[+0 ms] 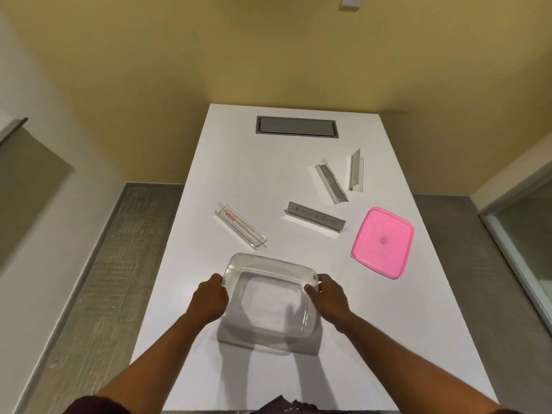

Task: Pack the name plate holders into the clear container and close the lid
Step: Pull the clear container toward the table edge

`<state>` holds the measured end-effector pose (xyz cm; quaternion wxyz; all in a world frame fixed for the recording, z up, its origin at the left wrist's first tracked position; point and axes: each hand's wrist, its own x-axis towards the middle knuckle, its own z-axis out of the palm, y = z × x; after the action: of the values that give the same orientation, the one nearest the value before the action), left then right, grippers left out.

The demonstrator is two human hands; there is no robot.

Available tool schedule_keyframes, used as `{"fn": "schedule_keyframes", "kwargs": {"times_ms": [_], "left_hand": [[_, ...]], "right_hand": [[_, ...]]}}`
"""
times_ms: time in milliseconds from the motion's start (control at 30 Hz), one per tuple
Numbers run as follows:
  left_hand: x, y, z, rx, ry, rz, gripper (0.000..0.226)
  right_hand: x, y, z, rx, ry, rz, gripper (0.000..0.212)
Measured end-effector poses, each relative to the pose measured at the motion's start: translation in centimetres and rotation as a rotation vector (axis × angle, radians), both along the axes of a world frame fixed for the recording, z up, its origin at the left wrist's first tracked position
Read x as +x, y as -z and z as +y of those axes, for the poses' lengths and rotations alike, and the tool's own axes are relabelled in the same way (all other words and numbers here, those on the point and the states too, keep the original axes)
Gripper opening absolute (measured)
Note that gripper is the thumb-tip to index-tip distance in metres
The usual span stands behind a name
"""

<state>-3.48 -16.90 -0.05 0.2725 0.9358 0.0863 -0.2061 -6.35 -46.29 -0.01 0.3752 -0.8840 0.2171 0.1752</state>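
Note:
The clear container is held a little above the white table, empty, with its shadow below it. My left hand grips its left rim and my right hand grips its right rim. Several name plate holders lie beyond it: a clear one with a red label to the left, one with a grey written card in the middle, and two more at the far right. The pink lid lies flat on the right.
A grey cable hatch is set into the table's far end. The table's left and right edges drop to grey carpet. A yellow wall stands behind the table.

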Motion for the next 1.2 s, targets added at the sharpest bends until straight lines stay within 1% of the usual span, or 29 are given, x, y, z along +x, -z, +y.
{"fn": "schedule_keyframes", "kwargs": {"times_ms": [133,267,433,600,800,1067,1133,1200], "left_hand": [[-1.8,-0.1,-4.3,-0.085,0.072,0.103,0.031],[-4.4,0.1,-7.5,-0.188,0.07,0.192,0.037],[-6.9,1.0,-9.8,-0.215,0.049,0.217,0.041],[-7.6,1.1,-10.8,-0.211,0.012,0.211,0.048],[-7.3,0.8,-11.3,-0.168,-0.007,0.212,0.047],[-7.7,1.1,-11.6,-0.192,-0.08,0.249,0.048],[-7.8,1.1,-11.4,-0.212,-0.111,0.272,0.047],[-7.7,1.0,-11.3,-0.208,-0.113,0.289,0.044]], "right_hand": [[-1.5,-0.7,-4.4,-0.013,0.074,-0.032,0.031],[-3.5,-0.3,-7.6,-0.014,0.111,-0.028,0.024],[-5.3,0.7,-10.0,0.004,0.122,0.001,0.027],[-6.4,1.6,-11.1,0.026,0.117,0.017,0.029],[-6.3,1.8,-11.5,0.046,0.059,0.009,0.027],[-5.7,2.1,-12.2,0.041,-0.022,0.023,0.032],[-5.5,2.3,-12.3,0.041,-0.033,0.027,0.034],[-5.3,2.5,-12.4,0.039,-0.033,0.026,0.042]]}}
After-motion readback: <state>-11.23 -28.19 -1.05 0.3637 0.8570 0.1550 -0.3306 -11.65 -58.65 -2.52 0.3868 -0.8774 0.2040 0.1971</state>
